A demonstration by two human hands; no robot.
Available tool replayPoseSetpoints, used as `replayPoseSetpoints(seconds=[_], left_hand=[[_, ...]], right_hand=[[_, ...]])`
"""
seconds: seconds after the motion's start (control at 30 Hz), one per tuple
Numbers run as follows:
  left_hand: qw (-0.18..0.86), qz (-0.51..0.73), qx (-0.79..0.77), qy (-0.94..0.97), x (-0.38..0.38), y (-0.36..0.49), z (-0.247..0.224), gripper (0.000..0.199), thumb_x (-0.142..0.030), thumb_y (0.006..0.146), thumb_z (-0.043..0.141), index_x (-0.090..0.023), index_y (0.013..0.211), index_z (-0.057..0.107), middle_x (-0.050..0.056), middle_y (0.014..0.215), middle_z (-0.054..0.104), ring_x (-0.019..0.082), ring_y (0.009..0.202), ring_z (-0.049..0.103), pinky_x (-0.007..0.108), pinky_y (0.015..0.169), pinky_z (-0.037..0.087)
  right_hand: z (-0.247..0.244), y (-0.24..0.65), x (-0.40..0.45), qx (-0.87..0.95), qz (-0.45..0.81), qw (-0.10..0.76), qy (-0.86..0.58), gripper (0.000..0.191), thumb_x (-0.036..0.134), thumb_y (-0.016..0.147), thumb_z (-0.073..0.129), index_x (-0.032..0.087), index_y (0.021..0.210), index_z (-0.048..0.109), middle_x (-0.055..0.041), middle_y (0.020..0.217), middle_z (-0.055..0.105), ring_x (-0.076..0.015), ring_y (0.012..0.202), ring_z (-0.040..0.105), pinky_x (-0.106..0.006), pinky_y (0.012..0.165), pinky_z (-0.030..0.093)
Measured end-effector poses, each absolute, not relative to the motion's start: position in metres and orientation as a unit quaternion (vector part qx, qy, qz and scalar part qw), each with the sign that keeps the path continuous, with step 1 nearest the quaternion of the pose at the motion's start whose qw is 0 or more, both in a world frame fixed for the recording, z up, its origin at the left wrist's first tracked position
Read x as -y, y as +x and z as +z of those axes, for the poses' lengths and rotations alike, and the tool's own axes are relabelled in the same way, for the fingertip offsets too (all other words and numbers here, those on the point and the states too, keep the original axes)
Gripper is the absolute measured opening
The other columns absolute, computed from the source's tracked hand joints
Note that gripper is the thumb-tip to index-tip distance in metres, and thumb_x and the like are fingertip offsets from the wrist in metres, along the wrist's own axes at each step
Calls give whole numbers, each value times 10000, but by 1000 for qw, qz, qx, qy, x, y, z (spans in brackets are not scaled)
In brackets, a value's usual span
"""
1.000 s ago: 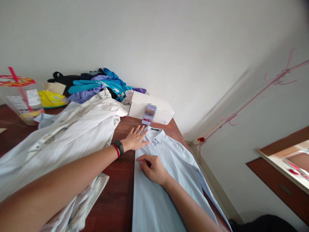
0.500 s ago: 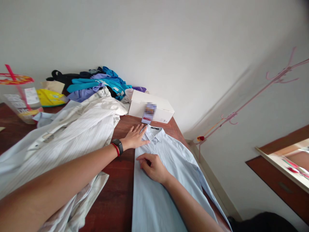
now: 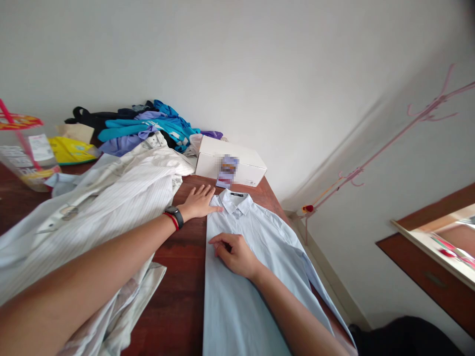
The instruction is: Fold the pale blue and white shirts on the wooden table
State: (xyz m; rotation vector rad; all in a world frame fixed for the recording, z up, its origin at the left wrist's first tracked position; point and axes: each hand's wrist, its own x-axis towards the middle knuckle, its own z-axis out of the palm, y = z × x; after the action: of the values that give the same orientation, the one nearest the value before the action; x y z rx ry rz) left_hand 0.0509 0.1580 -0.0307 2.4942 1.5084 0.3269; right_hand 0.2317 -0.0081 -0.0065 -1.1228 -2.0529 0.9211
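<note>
A light blue button-up shirt (image 3: 256, 277) lies on the table with its collar (image 3: 237, 201) toward the back. My left hand (image 3: 199, 201) is open, palm down with fingers spread. It rests across the shirt's left shoulder edge and the bare wood, and its thumb lies on the fabric near the collar. Lower on the shirt, over its left side, is my right hand (image 3: 235, 254) with its fingers curled in loosely. No cloth shows bunched between those fingers. The shirt's left sleeve is out of sight, while a long sleeve (image 3: 317, 277) extends down the right side.
Striped white shirts (image 3: 122, 198) are heaped to the left on the wooden table (image 3: 178, 282). Behind are a white box (image 3: 245, 155), a phone-like item (image 3: 224, 179), piled clothes (image 3: 156, 126) and a yellow packet (image 3: 70, 150). A plastic cup (image 3: 31, 158) stands far left, a pink coat rack (image 3: 389, 133) right.
My left hand has slid left from the shirt's shoulder, partly onto the wood, with its thumb still on the cloth. My right hand has hardly moved. The view has shifted slightly.
</note>
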Motion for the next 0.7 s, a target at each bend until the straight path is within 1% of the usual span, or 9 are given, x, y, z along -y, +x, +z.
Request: replayPoseSetpoints(seconds=[0.07,0.13,0.23,0.27,0.33,0.43,0.53,0.63,0.7], left_hand=[[118,153,-503,842,-163,48,-32,963,-807,823,511,-150,1524,440,194,1638,299,410,1526,198,632,1194,133],[128,210,-489,837,-169,45,-32,806,-745,810,594,-177,1382,589,186,1562,442,405,1480,313,608,1187,195],[141,258,-464,835,-176,40,-29,503,-620,851,618,-211,1130,708,115,1317,665,325,1284,563,463,1127,372],[146,262,-457,837,-179,38,-27,423,-584,869,606,-223,1057,723,85,1227,707,294,1197,622,414,1080,425],[158,273,-448,837,-183,35,-26,335,-531,881,600,-236,968,733,49,1108,740,258,1064,679,358,980,494],[165,292,-446,829,-186,32,-27,309,-482,846,645,-231,1009,725,52,1107,738,259,1037,687,350,931,524],[158,314,-447,823,-185,34,-30,315,-404,833,659,-205,1073,701,80,1147,718,272,1077,670,383,980,516],[142,333,-444,820,-175,42,-21,288,-276,885,549,-185,1125,681,96,1205,687,260,1148,637,405,1056,485],[129,342,-427,827,-163,51,-7,330,-226,930,460,-189,1188,663,90,1282,657,242,1234,592,405,1122,442]], right_hand=[[-7,232,8,775,351,309,-425,309,78,859,533,207,1041,746,17,717,684,-116,604,568,-225,606,422],[-7,232,8,775,352,310,-424,305,81,862,536,210,1042,746,17,717,687,-116,604,571,-225,610,425],[-8,232,9,776,350,309,-424,295,90,874,537,213,1044,745,16,719,691,-117,607,579,-225,613,432],[-8,233,9,776,351,307,-424,290,97,882,535,214,1046,744,15,720,692,-118,609,584,-226,614,434],[-8,233,9,775,353,307,-426,280,112,897,530,217,1049,741,12,724,696,-120,616,595,-226,616,441],[-9,234,9,773,354,307,-427,276,120,905,527,220,1050,739,10,731,702,-121,623,606,-225,615,444],[-9,233,8,773,351,304,-432,283,112,900,524,217,1051,740,10,728,704,-120,620,606,-222,608,442],[-8,233,9,775,346,301,-435,279,115,907,520,213,1053,738,4,737,710,-124,626,611,-226,609,446],[-6,232,9,780,342,301,-429,271,116,909,526,211,1050,737,-1,753,718,-129,644,623,-230,623,454]])
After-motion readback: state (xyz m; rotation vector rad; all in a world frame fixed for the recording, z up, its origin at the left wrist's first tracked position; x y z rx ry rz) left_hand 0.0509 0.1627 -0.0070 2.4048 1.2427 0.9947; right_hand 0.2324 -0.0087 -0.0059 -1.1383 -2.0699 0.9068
